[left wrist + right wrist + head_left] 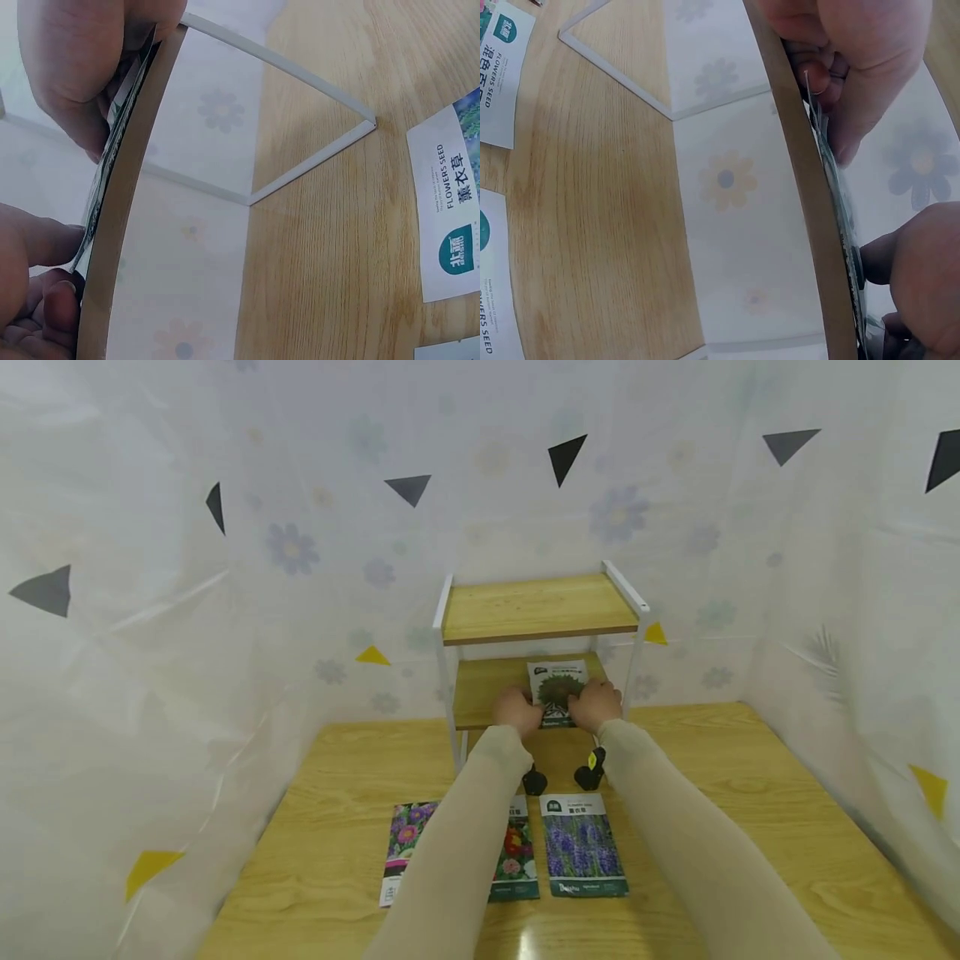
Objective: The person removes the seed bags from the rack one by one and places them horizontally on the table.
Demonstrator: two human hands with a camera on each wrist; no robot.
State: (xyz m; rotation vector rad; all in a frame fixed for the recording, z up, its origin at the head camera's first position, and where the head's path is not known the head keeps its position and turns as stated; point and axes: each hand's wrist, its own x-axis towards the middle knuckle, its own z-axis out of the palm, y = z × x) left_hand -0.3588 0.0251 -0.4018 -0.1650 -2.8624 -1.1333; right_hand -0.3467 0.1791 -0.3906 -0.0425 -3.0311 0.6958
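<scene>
A seed packet [558, 689] with a white top and a spiky green-brown plant picture lies at the front of the lower board [476, 689] of a small two-tier shelf. My left hand [517, 710] pinches its left edge, thumb above and fingers beneath, as the left wrist view shows. At the opposite edge my right hand [597, 703] pinches the packet likewise, seen in the right wrist view. The packet's near edge lies along the board's front edge. Below on the table are a lavender packet [583, 847], a red-flower packet [517, 847] and a pink-purple flower packet [405, 839], the last two partly behind my left sleeve.
The shelf's upper board [540, 607] and white metal frame [633, 660] stand over and around the hands. Black wrist devices [591, 771] hang under both wrists. A patterned sheet [495, 510] encloses the wooden table [712, 768] behind and at the sides.
</scene>
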